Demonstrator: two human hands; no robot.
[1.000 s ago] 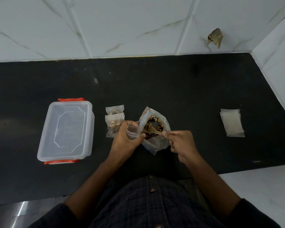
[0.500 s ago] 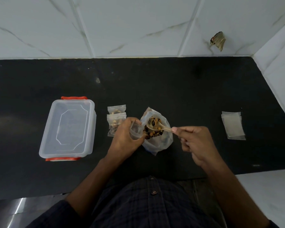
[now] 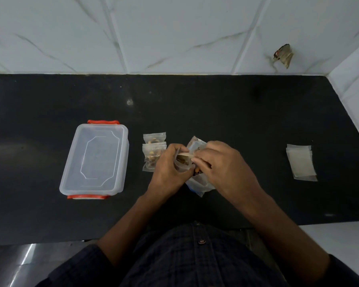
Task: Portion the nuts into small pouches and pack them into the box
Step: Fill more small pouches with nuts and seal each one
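**Op:** Pouch (image 3: 181,162) first. Thin clear film, soft, near weightless even with nuts in it, and slick, so I judge it will fold shut if squeezed mid-body. I'd take it at the mouth edge and keep it propped open. My left hand (image 3: 169,169) has its fingers curled round it, mouth turned toward my right hand.

**Obs:** And the right?

**Op:** Right hand (image 3: 222,162) is closed in a pinch on the spoon (image 3: 184,156). Pale, light, stiff by the look of it. Its bowl end sits at the pouch mouth, between the two hands. Whether nuts are on it, I cannot tell; my fingers hide that.

**Obs:** Supply?

**Op:** Bulk nut bag (image 3: 198,183) lies under and between both hands on the bench (image 3: 226,112), crumpled, floppy, a few nuts (image 3: 197,171) showing below the right thumb. Loose nuts are small, hard and likely to roll, so I'd tip the spoon low inside the pouch.

**Obs:** Finished ones?

**Op:** Two filled pouches (image 3: 153,154) just left of my left hand, overlapping, flat on the bench. Further left, well apart, the clear box (image 3: 95,158) with orange clips; lid appears on. Rigid, light, best taken at the rim. Empty pouches (image 3: 301,162) stacked well to the right of my right hand.

**Obs:** Progress?

**Op:** Third portion under way, I judge. Nothing boxed yet.
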